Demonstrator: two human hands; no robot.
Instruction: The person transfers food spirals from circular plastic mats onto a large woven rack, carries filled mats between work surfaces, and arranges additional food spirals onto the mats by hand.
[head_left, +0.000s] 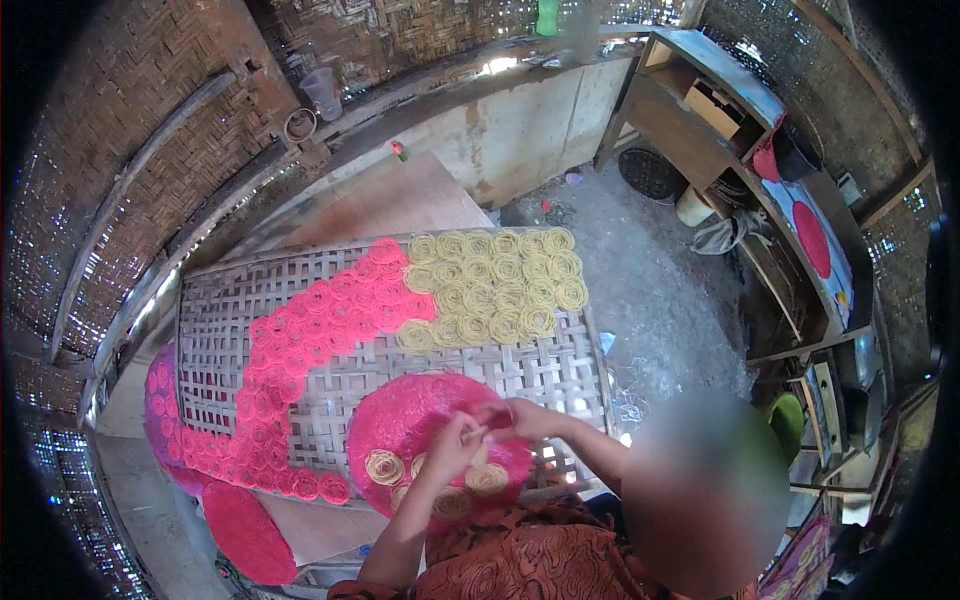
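Observation:
My left hand (pixel 452 446) and my right hand (pixel 515 420) are close together over a round pink tray (pixel 385 412). Fingers of both hands are closed around a small pale piece (pixel 478 433) between them. Several cream coiled rosettes lie on the tray, one at its left (pixel 384 467) and one at its right (pixel 487 478). The tray rests on a woven bamboo rack (pixel 330 400). Beyond it, pink rosettes (pixel 300 320) form a bent band, and yellowish rosettes (pixel 490 285) stand in rows at the rack's far right.
A red oval disc (pixel 248 533) lies below the rack's left corner, near a purple round object (pixel 160 400). Wooden shelving (pixel 680 120) with a black basin (pixel 797 155) stands at the right. A blurred round area covers the lower right.

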